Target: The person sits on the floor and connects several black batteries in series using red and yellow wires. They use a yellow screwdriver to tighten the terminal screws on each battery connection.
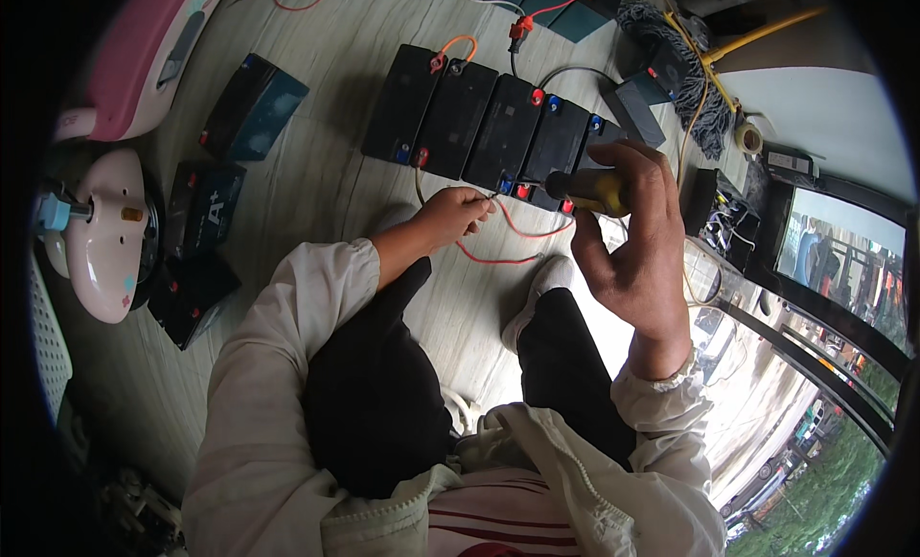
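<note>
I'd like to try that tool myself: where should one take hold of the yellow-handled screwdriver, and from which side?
Grip the screwdriver by its thick yellow handle, coming from the right. It lies roughly level, tip pointing left at the row of batteries, so the handle end is free. The right hand wraps it just so.

— What's lying around at ten o'clock?
— A pink scooter body point(144, 49), with loose black batteries point(251, 106) sitting below it.
— And at two o'clock?
— A mop point(695, 73) is resting beside a tape roll point(748, 137).
</note>
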Motion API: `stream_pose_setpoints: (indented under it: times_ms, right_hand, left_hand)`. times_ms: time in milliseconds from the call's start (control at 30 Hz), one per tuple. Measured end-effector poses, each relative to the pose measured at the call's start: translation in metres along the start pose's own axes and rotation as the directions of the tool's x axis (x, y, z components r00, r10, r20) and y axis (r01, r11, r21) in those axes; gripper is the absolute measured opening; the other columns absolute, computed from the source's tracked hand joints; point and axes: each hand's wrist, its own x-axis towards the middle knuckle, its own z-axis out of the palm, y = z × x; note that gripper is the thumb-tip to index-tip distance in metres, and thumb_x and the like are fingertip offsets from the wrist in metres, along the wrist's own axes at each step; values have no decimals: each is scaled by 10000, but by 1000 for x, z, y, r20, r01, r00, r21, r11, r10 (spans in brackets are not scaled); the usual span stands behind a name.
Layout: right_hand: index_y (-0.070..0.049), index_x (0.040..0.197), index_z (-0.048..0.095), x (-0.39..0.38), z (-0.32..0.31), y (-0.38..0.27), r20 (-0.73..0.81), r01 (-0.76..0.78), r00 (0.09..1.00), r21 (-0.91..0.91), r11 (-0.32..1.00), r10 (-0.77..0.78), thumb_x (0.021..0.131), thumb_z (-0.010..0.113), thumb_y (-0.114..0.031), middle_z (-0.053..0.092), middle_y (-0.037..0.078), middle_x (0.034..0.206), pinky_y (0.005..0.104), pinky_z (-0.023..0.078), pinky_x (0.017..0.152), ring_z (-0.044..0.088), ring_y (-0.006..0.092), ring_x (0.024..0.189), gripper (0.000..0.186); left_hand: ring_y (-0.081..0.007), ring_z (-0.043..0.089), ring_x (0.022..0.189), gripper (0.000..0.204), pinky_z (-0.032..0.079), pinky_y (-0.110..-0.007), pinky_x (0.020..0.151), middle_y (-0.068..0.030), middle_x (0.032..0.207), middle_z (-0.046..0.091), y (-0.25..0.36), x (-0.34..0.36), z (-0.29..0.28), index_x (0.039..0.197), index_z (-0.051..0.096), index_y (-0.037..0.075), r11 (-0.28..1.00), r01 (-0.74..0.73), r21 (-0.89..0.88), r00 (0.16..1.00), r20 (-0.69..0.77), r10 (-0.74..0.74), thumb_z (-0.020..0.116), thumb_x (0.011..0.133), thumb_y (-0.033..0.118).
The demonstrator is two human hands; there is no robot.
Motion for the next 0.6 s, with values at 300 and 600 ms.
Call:
stream_pose_setpoints:
  times_ms: [300, 600]
  right_hand:
    - [-56, 1231, 579, -1, -1, 3, 32, 17, 999, 60, 998, -18, 777, 727, 12, 605, 146, 1134, 390, 561, 750, 674, 341, 947, 482]
    - [-33, 1223, 570, -6, 5, 2, 23, -111, 994, 178, 978, 109, 818, 740, 3, 617, 148, 1119, 385, 558, 789, 683, 322, 954, 441]
  left_hand:
    - [-91, 582, 743, 247, 490, -261, 704, -3, 928, 661, 6, -2, 5, 1086, 683, 49, 1000, 20, -9, 1000, -10, -20, 536, 1047, 243]
    - [-87, 585, 735, 237, 495, -254, 688, -5, 907, 662, 4, 5, 12, 1069, 671, 43, 1000, -28, 12, 999, -46, 29, 532, 1049, 233]
